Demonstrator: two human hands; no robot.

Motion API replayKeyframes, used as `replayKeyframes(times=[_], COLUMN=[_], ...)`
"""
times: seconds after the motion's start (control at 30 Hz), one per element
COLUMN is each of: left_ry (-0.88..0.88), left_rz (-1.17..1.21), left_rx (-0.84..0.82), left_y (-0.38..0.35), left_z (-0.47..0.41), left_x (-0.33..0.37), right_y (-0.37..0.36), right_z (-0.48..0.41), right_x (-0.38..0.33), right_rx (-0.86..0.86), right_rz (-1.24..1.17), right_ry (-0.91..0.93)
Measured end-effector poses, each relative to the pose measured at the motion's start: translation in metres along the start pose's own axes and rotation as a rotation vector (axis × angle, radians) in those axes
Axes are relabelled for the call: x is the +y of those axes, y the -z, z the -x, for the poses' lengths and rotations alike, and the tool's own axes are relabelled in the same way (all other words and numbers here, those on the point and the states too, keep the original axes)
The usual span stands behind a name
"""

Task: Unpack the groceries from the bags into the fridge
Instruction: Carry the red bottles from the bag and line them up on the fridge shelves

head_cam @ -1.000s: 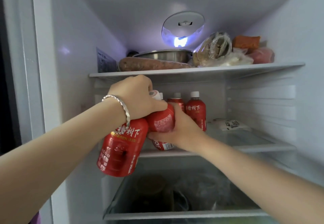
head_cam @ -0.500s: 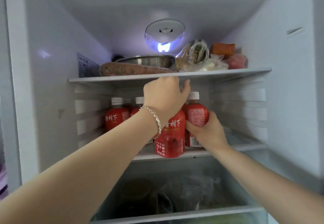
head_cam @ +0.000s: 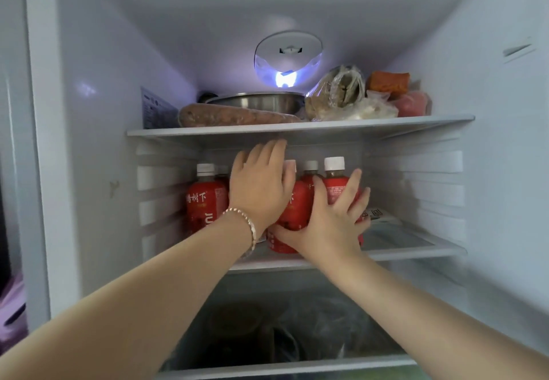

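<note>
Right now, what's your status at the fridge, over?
Status: left hand flat against red bottles, right hand spread on them. Bottles upright on middle shelf. Only a white packet beside them, nothing blocking.

Left hand (head_cam: 259,191), right hand (head_cam: 334,220), fingers straight.

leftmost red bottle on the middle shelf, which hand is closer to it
Left. The left hand sits right beside that bottle; the right hand is farther right, on other bottles.
</note>
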State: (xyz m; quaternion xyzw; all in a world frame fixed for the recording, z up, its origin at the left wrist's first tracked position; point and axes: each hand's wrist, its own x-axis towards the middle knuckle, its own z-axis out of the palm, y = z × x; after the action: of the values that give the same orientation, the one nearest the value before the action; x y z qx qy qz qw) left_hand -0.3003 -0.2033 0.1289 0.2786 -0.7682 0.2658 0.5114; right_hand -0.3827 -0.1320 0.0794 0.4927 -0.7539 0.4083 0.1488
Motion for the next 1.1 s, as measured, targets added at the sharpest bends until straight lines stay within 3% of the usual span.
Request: replayKeyframes(times=[0.1,0.23,0.47,0.63,0.8,0.87,1.0,1.1], left_ry=[0.041,-0.008,0.143,0.149,0.178,0.142,0.174,0.197], left_rz=[-0.165,-0.272,-0.229,-0.212,-0.164,-0.201,-0.218,-0.278], left_rx=[-0.346,-0.512,-0.516,-0.507,-0.519,-0.596,-0.757,-0.708], left_y=[-0.002,-0.004,-0.009,-0.011,-0.010,-0.001,0.027,0.063], left_z=[0.030,0.048,0.053,0.053,0.047,0.047,0.045,0.055], left_x=[-0.024,-0.047,-0.049,-0.046,-0.049,-0.048,-0.041,-0.017], right_y=[-0.007,-0.019,-0.026,-0.028,-0.020,-0.013,0.007,0.029], right_z=[-0.015,-0.032,-0.035,-0.038,-0.033,-0.020,0.012,0.033], right_x=[-0.004,-0.006,0.002,-0.003,0.001,-0.001,-0.013,-0.022], right_rx=[-0.073,-0.172,-0.178,-0.229,-0.238,-0.226,-0.173,-0.335], right_rz=[0.065,0.193,0.282,0.379,0.264,0.191,0.117,-0.139], right_ry=[-0.061,-0.065,-0.051,-0.104,-0.066,-0.037,0.140,0.363])
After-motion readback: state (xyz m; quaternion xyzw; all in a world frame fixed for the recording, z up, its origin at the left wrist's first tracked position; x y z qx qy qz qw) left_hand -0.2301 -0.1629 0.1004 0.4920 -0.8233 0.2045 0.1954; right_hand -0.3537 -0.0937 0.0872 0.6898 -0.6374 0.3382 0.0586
